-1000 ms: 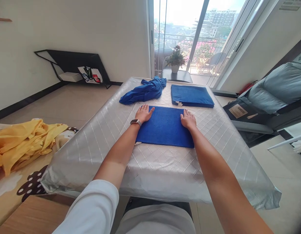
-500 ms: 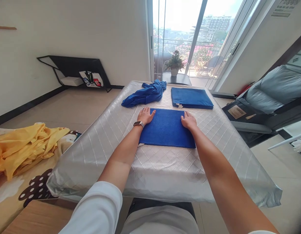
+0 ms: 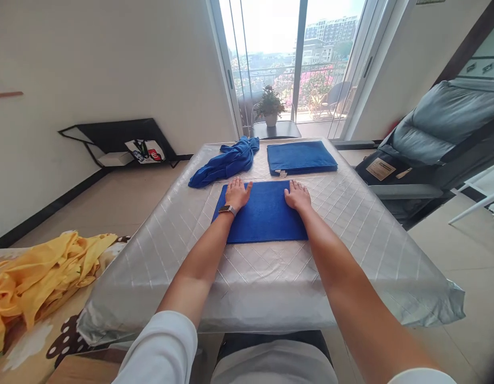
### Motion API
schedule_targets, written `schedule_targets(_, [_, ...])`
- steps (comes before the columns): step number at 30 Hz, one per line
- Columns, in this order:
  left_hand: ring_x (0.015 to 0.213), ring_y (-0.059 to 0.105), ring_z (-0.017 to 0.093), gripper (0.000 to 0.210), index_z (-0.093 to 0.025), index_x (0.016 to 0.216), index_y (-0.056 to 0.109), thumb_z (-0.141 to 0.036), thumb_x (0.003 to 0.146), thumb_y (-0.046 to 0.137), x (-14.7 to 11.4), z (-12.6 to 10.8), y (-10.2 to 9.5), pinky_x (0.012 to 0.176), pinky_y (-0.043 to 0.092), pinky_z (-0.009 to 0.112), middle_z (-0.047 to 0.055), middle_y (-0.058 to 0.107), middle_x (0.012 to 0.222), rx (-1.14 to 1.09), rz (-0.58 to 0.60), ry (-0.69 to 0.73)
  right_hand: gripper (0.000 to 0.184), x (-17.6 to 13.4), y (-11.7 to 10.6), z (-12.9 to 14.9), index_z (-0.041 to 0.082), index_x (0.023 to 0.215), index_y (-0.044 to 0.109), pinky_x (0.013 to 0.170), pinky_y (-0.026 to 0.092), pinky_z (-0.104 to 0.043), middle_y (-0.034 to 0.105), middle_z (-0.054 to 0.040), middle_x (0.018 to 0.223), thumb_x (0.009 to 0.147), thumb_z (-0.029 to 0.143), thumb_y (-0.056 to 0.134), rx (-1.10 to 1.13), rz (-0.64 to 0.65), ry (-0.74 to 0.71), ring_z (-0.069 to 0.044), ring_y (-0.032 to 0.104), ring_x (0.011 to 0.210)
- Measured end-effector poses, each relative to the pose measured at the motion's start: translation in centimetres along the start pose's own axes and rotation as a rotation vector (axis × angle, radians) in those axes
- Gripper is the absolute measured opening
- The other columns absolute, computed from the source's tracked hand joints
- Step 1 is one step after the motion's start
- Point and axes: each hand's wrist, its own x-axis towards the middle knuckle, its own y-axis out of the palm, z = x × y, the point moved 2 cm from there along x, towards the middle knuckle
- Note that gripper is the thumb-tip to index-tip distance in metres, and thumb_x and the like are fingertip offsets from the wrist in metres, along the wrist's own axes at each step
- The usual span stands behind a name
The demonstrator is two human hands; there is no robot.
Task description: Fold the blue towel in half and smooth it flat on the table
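Observation:
A blue towel [image 3: 266,218] lies flat in a rectangle on the table, right in front of me. My left hand [image 3: 237,194] rests on its left part, palm down with the fingers stretched away from me; a watch is on that wrist. Over the far right corner lies my right hand [image 3: 298,195], also flat, with its thumb apart from the fingers. Behind the towel to the right is a neat stack of folded blue towels [image 3: 302,156] with white tags at one corner. A crumpled blue towel [image 3: 226,164] lies behind my left hand.
The table [image 3: 266,298] wears a silvery quilted cover that hangs over its edges. Yellow cloth [image 3: 50,272] is heaped on a bed at the left. A grey recliner [image 3: 442,133] stands at the right, and a potted plant [image 3: 271,109] sits on a chair beyond the table.
My left hand now lies farther in from the towel's left edge, and more cloth shows to its left. My right hand stays by the far right corner. The camera view has turned slightly.

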Motion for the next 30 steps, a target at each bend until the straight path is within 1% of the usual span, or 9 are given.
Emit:
schedule_targets(4, [0.155, 0.036, 0.024, 0.07, -0.01, 0.154, 0.048, -0.054, 0.11, 0.016, -0.7, -8.7, 1.3, 0.128, 0.026, 0.039, 0.017, 0.046, 0.163, -0.183, 0.074, 0.309, 0.07, -0.1, -0.1, -0.1, 0.011, 0.169, 0.019, 0.131, 0.01, -0.043, 0.015, -0.0071, 0.176, 0.108, 0.044, 0.018, 0.01, 0.001, 0.001, -0.023, 0.015, 0.162])
schedule_targets(7, [0.15, 0.045, 0.021, 0.065, -0.019, 0.148, 0.057, -0.051, 0.111, 0.013, -1.1, -14.3, 2.0, 0.124, 0.035, 0.038, 0.011, 0.057, 0.155, -0.293, 0.107, 0.415, 0.069, -0.4, 0.0, -0.4, 0.011, 0.169, 0.018, 0.131, 0.011, -0.041, 0.014, -0.007, 0.177, 0.107, 0.038, 0.025, -0.037, 0.013, -0.041, -0.022, 0.014, 0.162])
schedule_targets(9, [0.151, 0.042, 0.021, 0.064, -0.02, 0.148, 0.057, -0.049, 0.111, 0.013, -1.3, -16.3, 2.3, 0.124, 0.034, 0.038, 0.011, 0.055, 0.157, -0.311, 0.106, 0.434, 0.071, -0.5, 0.0, -0.6, 0.011, 0.169, 0.016, 0.131, 0.011, -0.039, 0.013, -0.008, 0.177, 0.105, 0.035, 0.033, -0.084, 0.01, -0.072, -0.022, 0.014, 0.162])
schedule_targets(11, [0.155, 0.036, 0.022, 0.062, -0.019, 0.154, 0.05, -0.046, 0.111, 0.014, -1.3, -16.9, 2.6, 0.127, 0.03, 0.042, 0.011, 0.047, 0.163, -0.298, 0.129, 0.44, 0.073, -0.6, 0.0, -0.8, 0.011, 0.169, 0.016, 0.131, 0.011, -0.038, 0.012, -0.0088, 0.177, 0.104, 0.034, 0.036, -0.108, 0.003, -0.08, -0.022, 0.015, 0.162])
schedule_targets(14, [0.157, 0.031, 0.023, 0.064, -0.017, 0.161, 0.039, -0.046, 0.11, 0.013, -1.3, -15.6, 2.9, 0.129, 0.024, 0.046, 0.011, 0.037, 0.168, -0.252, 0.185, 0.415, 0.071, -0.5, 0.0, -0.7, 0.012, 0.169, 0.016, 0.131, 0.012, -0.04, 0.011, -0.0077, 0.177, 0.105, 0.036, 0.031, -0.09, 0.007, -0.072, -0.022, 0.014, 0.162])
schedule_targets(18, [0.16, 0.025, 0.023, 0.069, -0.017, 0.163, 0.037, -0.054, 0.109, 0.015, -1.2, -11.8, 2.9, 0.131, 0.017, 0.045, 0.011, 0.033, 0.17, -0.175, 0.194, 0.364, 0.069, -0.3, -0.2, -0.3, 0.012, 0.169, 0.018, 0.131, 0.012, -0.042, 0.015, -0.0068, 0.176, 0.107, 0.042, 0.018, -0.017, 0.006, -0.024, -0.022, 0.015, 0.162])
schedule_targets(21, [0.16, 0.022, 0.023, 0.072, -0.017, 0.164, 0.034, -0.057, 0.108, 0.013, -1.0, -8.1, 2.5, 0.131, 0.015, 0.045, 0.011, 0.029, 0.172, -0.137, 0.198, 0.306, 0.072, -0.3, -0.2, -0.1, 0.01, 0.169, 0.019, 0.131, 0.01, -0.043, 0.016, -0.0071, 0.176, 0.107, 0.046, 0.017, 0.003, 0.004, -0.008, -0.023, 0.016, 0.162])
schedule_targets(27, [0.161, 0.018, 0.025, 0.08, -0.016, 0.166, 0.028, -0.064, 0.105, 0.008, -0.5, 0.8, 1.2, 0.131, 0.013, 0.047, 0.011, 0.025, 0.173, -0.084, 0.182, 0.115, 0.071, -0.1, -0.2, -0.2, 0.012, 0.169, 0.017, 0.131, 0.01, -0.042, 0.014, -0.007, 0.177, 0.107, 0.047, 0.017, -0.014, 0.015, -0.003, -0.022, 0.014, 0.162])
schedule_targets(30, [0.161, 0.018, 0.027, 0.084, -0.012, 0.166, 0.026, -0.065, 0.104, 0.006, -0.8, 4.2, 0.8, 0.131, 0.013, 0.046, 0.013, 0.023, 0.173, -0.059, 0.174, 0.035, 0.071, 0.0, -0.1, -0.3, 0.012, 0.169, 0.018, 0.131, 0.01, -0.042, 0.015, -0.0069, 0.176, 0.107, 0.047, 0.018, -0.014, 0.01, -0.002, -0.022, 0.014, 0.162])
